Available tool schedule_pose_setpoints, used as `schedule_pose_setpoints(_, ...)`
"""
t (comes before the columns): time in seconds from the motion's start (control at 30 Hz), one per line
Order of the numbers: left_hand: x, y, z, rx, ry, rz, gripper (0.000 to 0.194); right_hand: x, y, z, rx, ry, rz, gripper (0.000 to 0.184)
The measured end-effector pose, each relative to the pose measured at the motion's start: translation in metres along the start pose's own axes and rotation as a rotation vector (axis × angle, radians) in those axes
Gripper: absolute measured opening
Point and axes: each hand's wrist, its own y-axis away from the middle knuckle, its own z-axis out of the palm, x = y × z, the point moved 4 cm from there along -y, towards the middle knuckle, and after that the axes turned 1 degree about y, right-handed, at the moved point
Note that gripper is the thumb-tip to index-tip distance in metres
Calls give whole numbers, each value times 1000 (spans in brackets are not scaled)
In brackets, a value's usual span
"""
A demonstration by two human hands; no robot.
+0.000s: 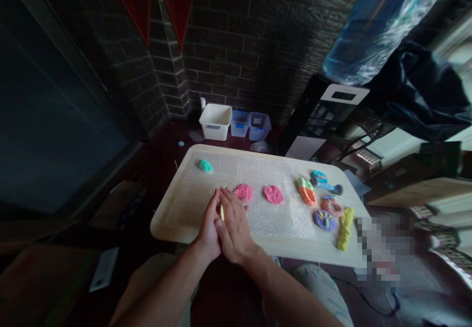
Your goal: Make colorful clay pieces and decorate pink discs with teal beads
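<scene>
Pressed palm to palm above the near edge of the table are my left hand (210, 226) and my right hand (235, 226), fingers stretched forward. Between them shows a thin strip of yellow modelling clay (221, 213); the rest of it is hidden by the palms. Just beyond my right fingers lies a flattened pink clay piece (245, 191), partly covered by them. A second pink clay piece (273, 194) sits to its right. Farther back on the left is a green clay lump (205, 165). All three lie on bubble wrap (254, 167).
On the right of the table (295, 254) are shaped clay pieces: an orange and green one (307, 192), a blue one (327, 185), a purple disc (324, 220) and a yellow roll (345, 228). Behind stand a white basket (216, 131), blue bins (259, 128) and a water dispenser (313, 115).
</scene>
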Motion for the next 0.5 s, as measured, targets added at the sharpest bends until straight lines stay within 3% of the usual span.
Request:
schedule_pose_setpoints(0.17, 10, -8, -2, -12, 10, -31, 59, -1, -20, -14, -95, -117, 60, 57)
schedule_pose_setpoints(0.27, 14, -9, 4, -88, 79, -26, 57, -6, -37, -24, -11, -30, 90, 56)
schedule_pose_setpoints(0.5, 2, 2, 2, -58, 98, -18, 61, -7, -24, 0, 39, -42, 91, 55)
